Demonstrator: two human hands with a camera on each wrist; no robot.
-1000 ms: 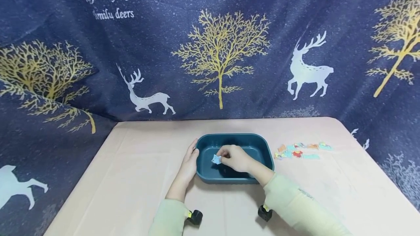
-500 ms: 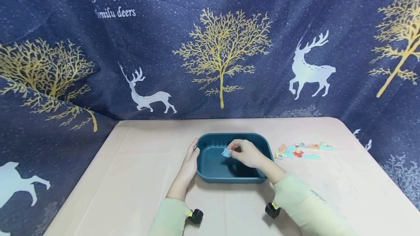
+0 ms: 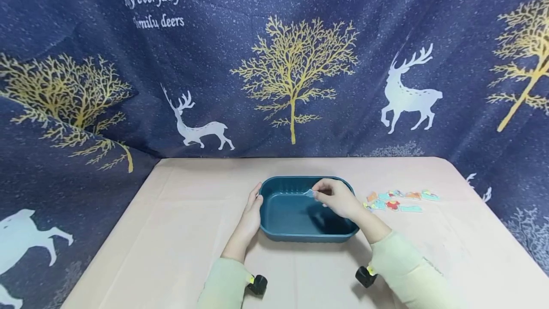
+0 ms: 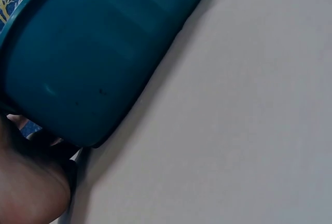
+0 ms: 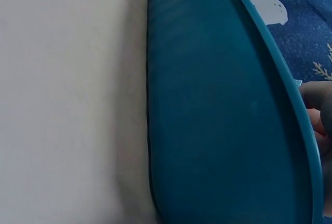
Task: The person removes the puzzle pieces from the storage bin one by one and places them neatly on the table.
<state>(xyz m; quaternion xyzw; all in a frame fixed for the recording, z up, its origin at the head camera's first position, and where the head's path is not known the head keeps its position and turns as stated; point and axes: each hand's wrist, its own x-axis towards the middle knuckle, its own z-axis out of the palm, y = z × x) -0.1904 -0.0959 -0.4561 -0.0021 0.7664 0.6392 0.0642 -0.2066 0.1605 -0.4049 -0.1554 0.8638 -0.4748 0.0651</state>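
In the head view, a dark teal rectangular plastic tub (image 3: 296, 238) sits on the table. My left hand (image 3: 249, 216) rests against its left end, fingers along the outer wall and thumb at the rim. Over the right back part of the tub, my right hand (image 3: 339, 199) pinches a small light blue cut-out piece (image 3: 310, 193) between thumb and fingers. A sliver of that piece (image 5: 298, 82) shows beyond the tub's rim in the right wrist view. From the left wrist, part of my left hand (image 4: 31, 187) appears by the tub's lower corner.
Several small colourful cut-out pieces (image 3: 392, 205) lie in two rough rows to the right of the tub. A pale cloth covers the table (image 3: 180, 232). Behind it hangs a dark blue curtain (image 3: 257, 123) with deer and trees. Each wrist carries a small black camera (image 3: 366, 276).
My right hand has moved right and toward the back of the tub, carrying the light blue piece. My left hand stays at the tub's left end.
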